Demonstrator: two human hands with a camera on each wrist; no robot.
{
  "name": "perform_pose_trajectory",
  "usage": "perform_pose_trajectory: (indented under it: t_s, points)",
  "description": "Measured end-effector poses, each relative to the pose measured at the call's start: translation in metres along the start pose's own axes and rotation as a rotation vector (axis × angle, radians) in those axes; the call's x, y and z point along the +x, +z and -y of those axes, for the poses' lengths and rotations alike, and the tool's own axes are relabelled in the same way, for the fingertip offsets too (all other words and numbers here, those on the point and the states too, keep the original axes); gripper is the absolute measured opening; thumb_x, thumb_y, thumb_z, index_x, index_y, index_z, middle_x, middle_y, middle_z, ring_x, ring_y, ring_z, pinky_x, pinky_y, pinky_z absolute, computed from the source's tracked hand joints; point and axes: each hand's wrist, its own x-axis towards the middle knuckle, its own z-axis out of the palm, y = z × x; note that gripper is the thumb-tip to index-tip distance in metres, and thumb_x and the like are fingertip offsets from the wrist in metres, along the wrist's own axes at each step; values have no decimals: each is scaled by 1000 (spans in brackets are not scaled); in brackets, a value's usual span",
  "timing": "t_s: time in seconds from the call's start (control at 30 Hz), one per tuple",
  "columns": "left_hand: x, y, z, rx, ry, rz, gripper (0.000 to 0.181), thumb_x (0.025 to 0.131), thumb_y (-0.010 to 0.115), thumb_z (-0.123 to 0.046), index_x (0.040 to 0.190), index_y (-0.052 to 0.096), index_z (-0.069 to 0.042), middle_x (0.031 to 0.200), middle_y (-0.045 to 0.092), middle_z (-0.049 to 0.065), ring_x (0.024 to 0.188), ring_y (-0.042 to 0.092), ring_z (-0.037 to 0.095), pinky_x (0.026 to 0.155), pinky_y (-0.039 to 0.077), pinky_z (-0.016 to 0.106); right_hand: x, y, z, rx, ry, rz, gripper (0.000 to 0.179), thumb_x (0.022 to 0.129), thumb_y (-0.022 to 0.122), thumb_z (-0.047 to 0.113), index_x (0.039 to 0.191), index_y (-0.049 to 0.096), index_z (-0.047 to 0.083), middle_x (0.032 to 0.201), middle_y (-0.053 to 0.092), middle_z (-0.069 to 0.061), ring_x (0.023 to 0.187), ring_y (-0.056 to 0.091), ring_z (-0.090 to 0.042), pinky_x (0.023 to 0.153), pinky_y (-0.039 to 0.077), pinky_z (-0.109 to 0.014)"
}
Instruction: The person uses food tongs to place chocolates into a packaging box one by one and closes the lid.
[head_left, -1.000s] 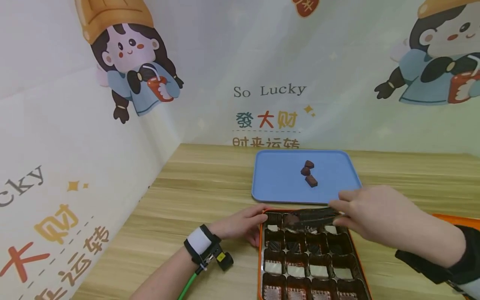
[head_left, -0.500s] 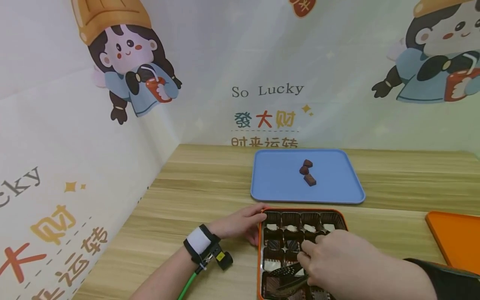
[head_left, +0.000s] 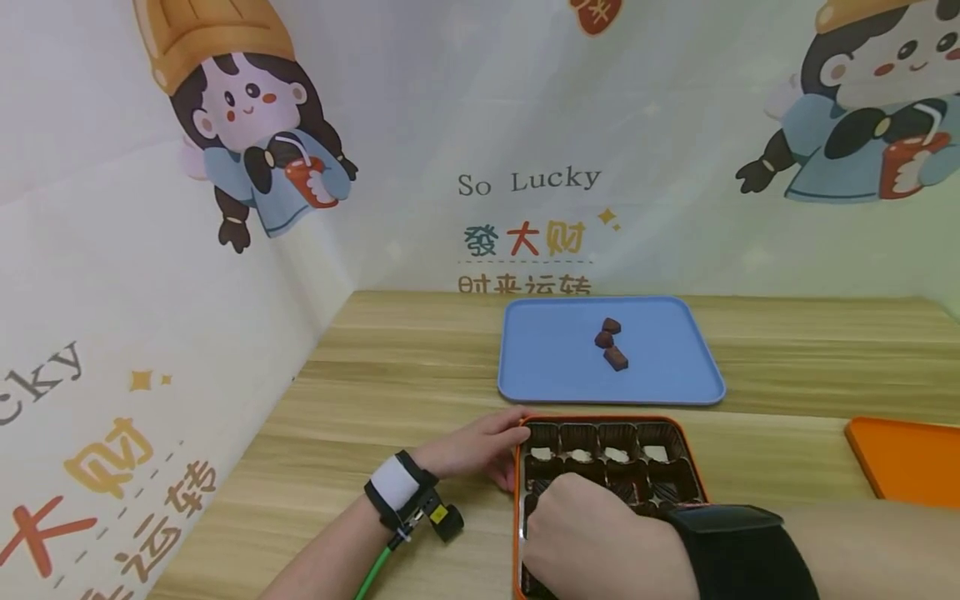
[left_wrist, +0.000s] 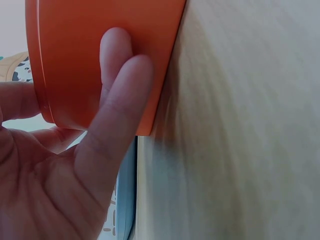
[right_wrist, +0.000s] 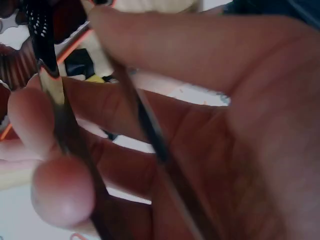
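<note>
An orange box (head_left: 517,533) with a dark brown compartment insert (head_left: 618,433) stands on the table. My left hand (head_left: 476,446) grips its far left corner, thumb at the rim; in the left wrist view the fingers (left_wrist: 122,95) press the orange outer wall. Over the near left compartments, my right hand (head_left: 600,542) hides what lies beneath it. The right wrist view shows it holding black tongs (right_wrist: 75,135) with a perforated tip; whether anything is between the tips cannot be seen.
Behind the box lies a blue tray (head_left: 540,358) bearing three brown chocolates (head_left: 616,358). An orange tray (head_left: 907,458) is at the right. Printed cloth (head_left: 405,167) stands behind the table.
My right hand has swept from the box's far row, where the tongs held a dark piece, to the near left compartments. My left hand has stayed at the corner.
</note>
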Motion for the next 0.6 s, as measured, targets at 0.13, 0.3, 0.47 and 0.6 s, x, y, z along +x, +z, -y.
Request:
perform_pose_trajectory:
  t_s: [0.13,0.3,0.47,0.6]
  points:
    - [-1,0,-1,-5,2,3,39,107,36,-22,143,39,-6,76,60,9,59,62,17,56,58,36,3,-6,-5,38,19,33,36,90,69,37,56,59,30,49,41,13,42,35,-6,42,22,-24]
    - [-1,0,0,7,-1,-6,38,108,35,-22,143,40,-9,82,60,10,59,62,18,55,58,36,-14,-15,-18,102,90,16,32,82,75,36,56,59,29,49,41,13,42,38,-7,40,30,-23]
    - [-1,-1,-1,23,3,-9,39,108,36,-22,145,39,-11,85,59,12,60,62,20,56,58,37,-51,-16,-48,288,240,54,34,80,76,47,63,57,25,57,41,12,46,40,-8,41,35,-26]
    - [-1,-1,0,19,2,-4,39,108,36,-22,145,38,-9,85,58,13,60,62,20,56,58,37,-75,0,-77,424,398,61,30,85,72,47,78,57,22,63,41,13,49,38,-6,42,34,-26]
